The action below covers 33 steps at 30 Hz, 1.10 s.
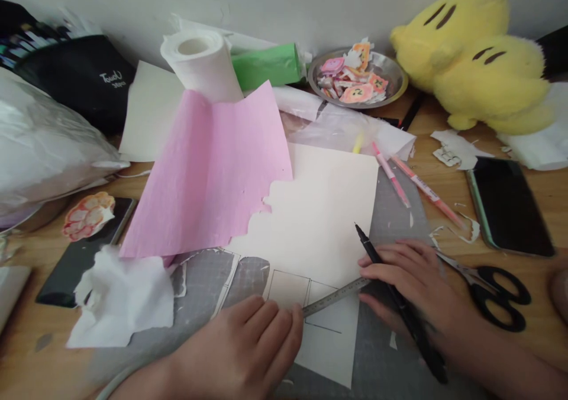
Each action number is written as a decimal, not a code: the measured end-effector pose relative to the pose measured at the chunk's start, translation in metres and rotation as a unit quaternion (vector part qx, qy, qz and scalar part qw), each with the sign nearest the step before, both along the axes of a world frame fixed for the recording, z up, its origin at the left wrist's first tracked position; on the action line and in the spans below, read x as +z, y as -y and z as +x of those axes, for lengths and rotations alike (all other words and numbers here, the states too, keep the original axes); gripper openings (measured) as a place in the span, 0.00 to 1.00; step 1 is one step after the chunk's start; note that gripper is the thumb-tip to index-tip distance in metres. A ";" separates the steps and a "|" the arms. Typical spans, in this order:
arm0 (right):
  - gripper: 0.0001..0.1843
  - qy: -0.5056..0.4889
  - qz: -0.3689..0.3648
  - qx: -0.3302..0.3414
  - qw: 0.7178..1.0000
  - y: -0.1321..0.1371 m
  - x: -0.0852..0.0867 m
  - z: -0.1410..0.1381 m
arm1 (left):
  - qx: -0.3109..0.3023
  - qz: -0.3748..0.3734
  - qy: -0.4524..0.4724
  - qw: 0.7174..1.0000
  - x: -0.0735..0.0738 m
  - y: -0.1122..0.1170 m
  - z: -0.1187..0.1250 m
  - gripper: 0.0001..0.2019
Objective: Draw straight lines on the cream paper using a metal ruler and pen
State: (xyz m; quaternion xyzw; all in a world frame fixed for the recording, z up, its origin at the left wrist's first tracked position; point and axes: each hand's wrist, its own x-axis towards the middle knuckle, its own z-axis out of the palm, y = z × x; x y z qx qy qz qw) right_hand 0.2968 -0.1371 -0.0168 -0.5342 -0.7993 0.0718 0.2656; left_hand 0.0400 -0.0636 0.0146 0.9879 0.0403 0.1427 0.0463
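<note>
My left hand (248, 344) rests low in the middle, its fingertips pressing the left end of a thin metal ruler (335, 296). The ruler lies across a cream sheet of paper (328, 210) that bears drawn pencil rectangles. My right hand (410, 281) lies on the ruler's right end and holds a black pen (399, 308), tip pointing up and away. The sheet sits on a grey cutting mat (390, 210).
A pink sheet (213, 175), paper roll (202, 63), green tube (266, 65), metal bowl of paper cutouts (357, 77), yellow plush (474, 57), two pink pens (412, 184), black scissors (494, 290), phones (510, 207) and crumpled tissue (122, 296) crowd the wooden desk.
</note>
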 end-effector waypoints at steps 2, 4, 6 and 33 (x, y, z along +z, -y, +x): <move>0.11 0.004 -0.004 -0.005 1.000 0.001 0.000 0.001 | 0.017 -0.017 0.022 0.999 -0.002 0.003 0.000 0.11; 0.12 0.007 0.004 -0.019 1.000 0.001 0.000 0.002 | 0.041 -0.064 0.042 0.996 -0.003 0.006 0.001 0.08; 0.12 0.017 0.026 -0.029 0.999 0.001 0.001 0.002 | 0.063 -0.137 0.039 0.988 -0.004 0.010 0.002 0.08; 0.14 -0.149 -0.121 -0.022 0.981 0.007 0.000 -0.016 | 0.007 -0.123 -0.149 0.981 -0.019 0.020 0.005 0.42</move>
